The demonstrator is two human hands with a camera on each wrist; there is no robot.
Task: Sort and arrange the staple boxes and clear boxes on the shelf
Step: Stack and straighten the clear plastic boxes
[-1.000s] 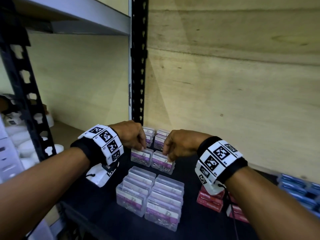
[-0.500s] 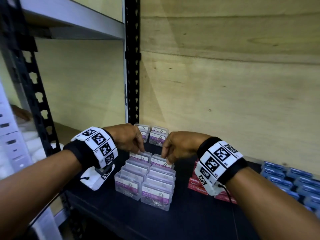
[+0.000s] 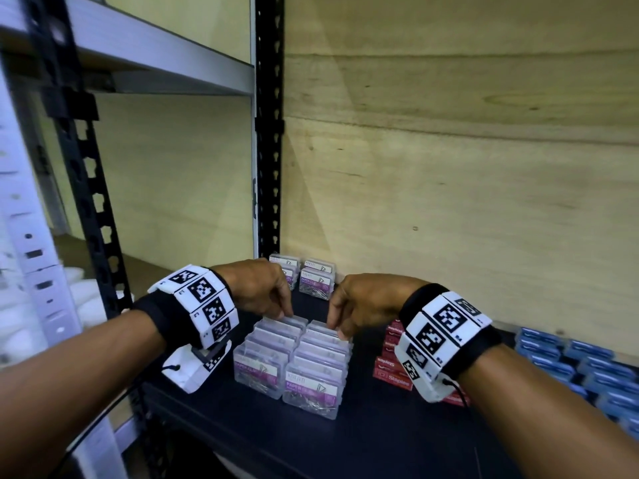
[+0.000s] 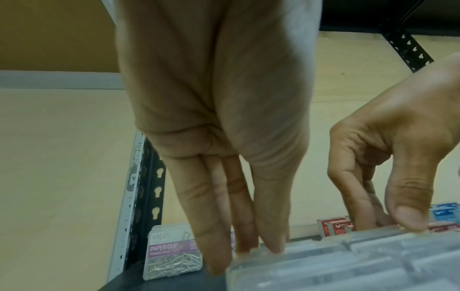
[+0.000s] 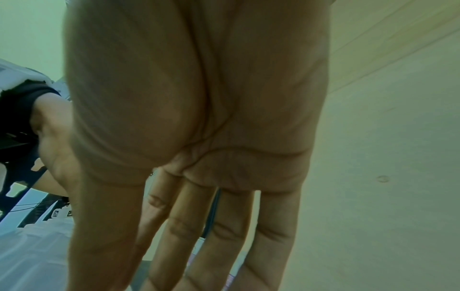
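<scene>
Clear paper-clip boxes [image 3: 294,368] with purple labels stand in two tight rows on the black shelf [image 3: 311,451]. My left hand [image 3: 287,311] pinches the rearmost box of the left row [image 3: 281,323], thumb on its top edge and fingers behind it. My right hand [image 3: 337,326] pinches the rearmost box of the right row [image 3: 320,328] the same way. The left wrist view shows my left hand [image 4: 248,256] and right hand [image 4: 388,222] at the back edge of the clear boxes [image 4: 348,265]. In the right wrist view my fingers [image 5: 179,236] point down, tips out of frame.
More clear boxes [image 3: 316,278] are stacked against the plywood back wall near the black upright post [image 3: 269,133]. Red staple boxes [image 3: 392,371] lie right of the rows, under my right wrist. Blue boxes [image 3: 587,368] fill the far right of the shelf.
Both hands drew the two held clear boxes toward me, from a gap behind the rows until they stand against the back of the rows. The head view shifted left and up.
</scene>
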